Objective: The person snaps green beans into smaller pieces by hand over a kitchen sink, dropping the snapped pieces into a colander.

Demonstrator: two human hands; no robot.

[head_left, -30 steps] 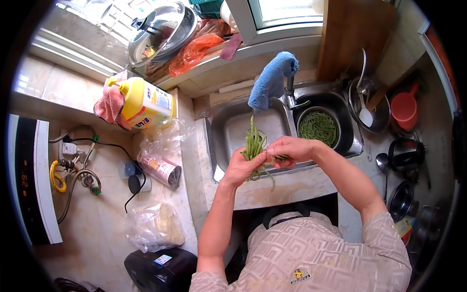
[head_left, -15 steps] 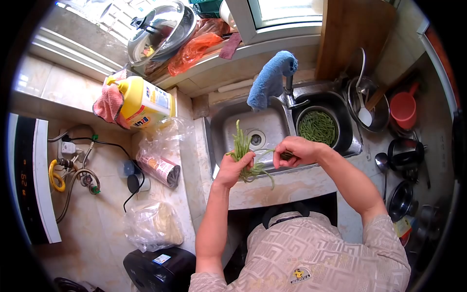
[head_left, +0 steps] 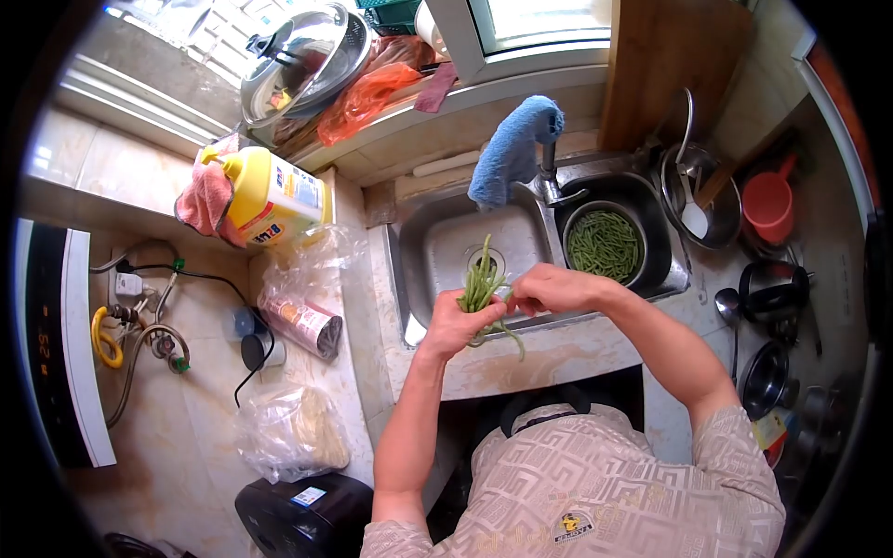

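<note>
Beans (head_left: 482, 284) are in a bunch, long and whole, above the front edge of the left basin (head_left: 430, 249), and the left hand (head_left: 454, 324) is clamped around them. Right hand (head_left: 547, 289) bends its fingers beside the bunch, but I cannot tell whether they pinch a bean. Many short pieces (head_left: 603, 246) already fill much of the pot (head_left: 566, 240) in the right basin (head_left: 662, 206), so perhaps only this bunch is left.

Apart half a second ago, the left hand (head_left: 454, 323), with its bunch of green beans (head_left: 480, 286), and the right hand (head_left: 549, 288) have drawn close again (the bunch now partly hides the drain (head_left: 497, 259))
</note>
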